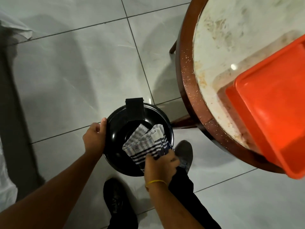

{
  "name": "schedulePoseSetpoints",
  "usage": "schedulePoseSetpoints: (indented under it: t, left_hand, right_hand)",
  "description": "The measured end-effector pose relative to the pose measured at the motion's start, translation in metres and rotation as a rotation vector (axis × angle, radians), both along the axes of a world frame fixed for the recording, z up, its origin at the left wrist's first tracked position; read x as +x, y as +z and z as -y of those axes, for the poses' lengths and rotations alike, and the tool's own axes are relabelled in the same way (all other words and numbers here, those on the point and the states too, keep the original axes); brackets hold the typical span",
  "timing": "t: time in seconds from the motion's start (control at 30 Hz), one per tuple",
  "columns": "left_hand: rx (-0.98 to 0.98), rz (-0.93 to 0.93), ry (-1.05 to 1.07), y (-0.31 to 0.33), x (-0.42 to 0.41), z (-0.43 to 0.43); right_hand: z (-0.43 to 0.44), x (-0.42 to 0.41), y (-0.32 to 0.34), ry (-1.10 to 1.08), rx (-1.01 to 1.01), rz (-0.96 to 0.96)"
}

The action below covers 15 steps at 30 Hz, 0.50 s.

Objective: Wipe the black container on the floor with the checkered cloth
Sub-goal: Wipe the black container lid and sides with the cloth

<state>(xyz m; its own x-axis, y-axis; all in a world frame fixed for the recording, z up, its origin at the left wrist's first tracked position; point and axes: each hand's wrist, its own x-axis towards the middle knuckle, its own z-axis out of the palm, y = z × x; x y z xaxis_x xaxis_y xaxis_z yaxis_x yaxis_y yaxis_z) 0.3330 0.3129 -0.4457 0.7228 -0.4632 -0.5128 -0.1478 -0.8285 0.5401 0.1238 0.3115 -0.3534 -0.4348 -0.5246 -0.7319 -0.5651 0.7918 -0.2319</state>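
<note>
Black container (115, 129): round, glossy, with a wide rim and a dark hollow centre; a flat black rectangular tab (134, 109) stands at its far edge and reaches over the opening. It stands on the pale tiled floor (66, 71), over a grout line, just beside the edge of a round table (186, 76) with a brown rim and a stained white top. Checkered cloth (145, 141): white with dark blue bands, bunched in folds, its free end lying inside the container toward the near right part of the rim. Right hand (160, 164): fingers clenched around the gathered near end of the cloth, at the container's near right edge; a yellow band (156, 181) circles the wrist. Left hand (94, 136): curled against the container's left outer rim, thumb resting on the rim's top, steadying it; it holds nothing else. Orange tub (270, 113): plastic, set on the tabletop and overhanging its near edge. Black shoe (117, 197): on the floor near the container's near side. Grey shoe (184, 152): on the floor, touching or just beside the container's right side; which one cannot be told.
</note>
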Motion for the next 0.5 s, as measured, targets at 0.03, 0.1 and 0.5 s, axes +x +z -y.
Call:
schedulePoseSetpoints:
  t: [0.03, 0.1, 0.5]
  left_hand:
    - [-0.023, 0.050, -0.012, 0.006, 0.000, 0.001]
    - [-0.061, 0.190, -0.113, 0.022, -0.005, 0.006]
    - [0.057, 0.536, -2.072, 0.084, -0.112, 0.079]
  right_hand:
    - [0.002, -0.012, 0.003, 0.075, -0.079, -0.028]
    - [0.006, -0.031, 0.005, 0.251, -0.197, -0.007]
    - [0.034, -0.058, -0.002, 0.568, -0.093, 0.145]
